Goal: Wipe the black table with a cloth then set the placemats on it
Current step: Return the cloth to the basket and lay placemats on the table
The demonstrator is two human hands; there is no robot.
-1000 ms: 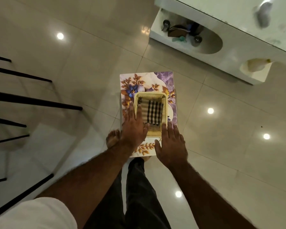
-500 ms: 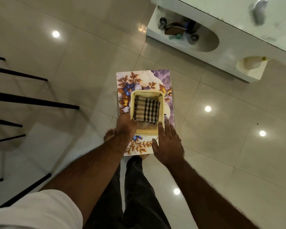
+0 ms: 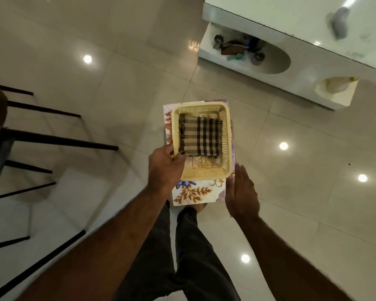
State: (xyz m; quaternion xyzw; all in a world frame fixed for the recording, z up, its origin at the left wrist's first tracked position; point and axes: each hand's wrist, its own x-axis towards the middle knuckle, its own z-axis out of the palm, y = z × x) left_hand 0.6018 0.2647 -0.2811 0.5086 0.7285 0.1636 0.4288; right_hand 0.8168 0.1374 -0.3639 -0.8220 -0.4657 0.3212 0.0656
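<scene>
A glossy pale tiled floor [image 3: 139,61] mirrors round ceiling lights [image 3: 283,146]. A white unit [image 3: 313,68] stands at the floor's far right corner, with dark clutter [image 3: 237,47] in its open recess. Black rails [image 3: 59,141] line the left edge. A yellow perforated basket [image 3: 227,135] sits mid-frame above dark trousers [image 3: 182,257].

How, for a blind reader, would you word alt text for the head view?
A left hand grips a yellow basket holding a folded checked cloth, atop floral placemats; the right hand touches their edge, above a tiled floor.
</scene>
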